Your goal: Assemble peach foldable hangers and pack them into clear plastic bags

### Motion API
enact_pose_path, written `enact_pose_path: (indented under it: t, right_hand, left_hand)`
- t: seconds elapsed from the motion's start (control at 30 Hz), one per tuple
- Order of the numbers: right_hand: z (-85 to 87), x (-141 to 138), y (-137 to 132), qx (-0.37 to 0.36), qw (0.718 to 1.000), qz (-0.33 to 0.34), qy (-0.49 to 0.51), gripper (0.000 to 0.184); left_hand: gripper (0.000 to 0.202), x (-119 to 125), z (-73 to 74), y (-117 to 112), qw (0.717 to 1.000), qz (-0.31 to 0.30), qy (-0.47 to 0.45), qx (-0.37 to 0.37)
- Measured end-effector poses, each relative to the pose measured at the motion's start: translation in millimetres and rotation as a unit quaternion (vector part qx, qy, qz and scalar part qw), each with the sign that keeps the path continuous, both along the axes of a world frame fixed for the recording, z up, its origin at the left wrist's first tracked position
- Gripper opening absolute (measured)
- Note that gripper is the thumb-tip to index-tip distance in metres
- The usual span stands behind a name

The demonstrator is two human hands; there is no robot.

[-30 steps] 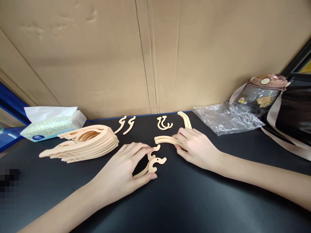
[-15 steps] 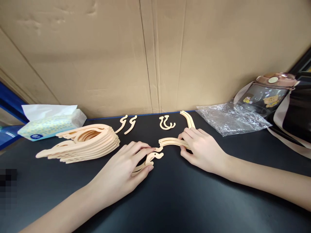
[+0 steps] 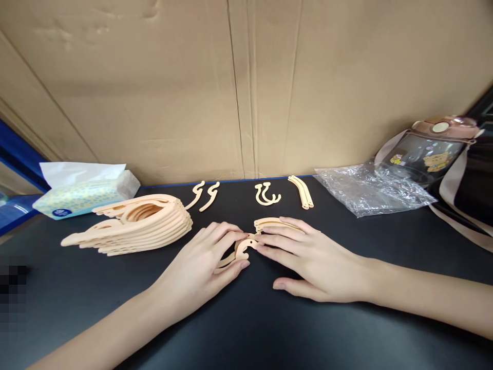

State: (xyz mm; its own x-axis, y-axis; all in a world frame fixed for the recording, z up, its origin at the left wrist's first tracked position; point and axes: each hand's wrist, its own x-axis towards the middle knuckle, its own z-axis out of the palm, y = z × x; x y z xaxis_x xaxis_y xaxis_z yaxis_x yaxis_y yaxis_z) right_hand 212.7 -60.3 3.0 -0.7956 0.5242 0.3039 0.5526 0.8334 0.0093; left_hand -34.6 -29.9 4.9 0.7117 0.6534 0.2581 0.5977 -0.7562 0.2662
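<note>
My left hand (image 3: pixel 200 262) is closed, thumb and fingers pinching beige curved hanger pieces (image 3: pixel 243 248) with holed ends that point right. Opposite it, my right hand (image 3: pixel 319 264) is open with fingers stretched out and thumb apart. Its fingertips reach the ends of those pieces, and whether they press on them I cannot tell. Under its upper fingers lie long curved hanger bars (image 3: pixel 265 222), partly hidden. Beyond the hands are two beige hooks (image 3: pixel 265 198), a pair of curved bars (image 3: pixel 301 192) and two wavy arm pieces (image 3: pixel 210 198).
A stack of beige hangers (image 3: pixel 154 231) lies on the black table (image 3: pixel 246 329) at left, before a tissue pack (image 3: pixel 84 192). Crumpled clear plastic (image 3: pixel 370 190) and a strapped drink bottle (image 3: pixel 431 154) are at right. A cardboard wall (image 3: pixel 173 92) stands behind.
My right hand has let go of the long curved bars, opened, and moved left toward the pieces in my left hand. My left hand keeps its pinch.
</note>
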Motion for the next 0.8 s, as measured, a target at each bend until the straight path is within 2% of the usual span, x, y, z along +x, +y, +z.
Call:
enact_pose_path:
  t: [0.47, 0.8]
  right_hand:
    - [-1.1, 0.1, 2.6, -0.026, 0.999, -0.018, 0.014, 0.054]
    - [0.5, 0.0, 2.5, -0.043, 0.999, -0.008, 0.014, 0.059]
  left_hand:
    - [0.025, 0.4, 0.5, -0.5, 1.0, -0.027, -0.003, 0.0]
    - [0.028, -1.5, -4.2, 1.7, 0.997, -0.007, 0.02, 0.068]
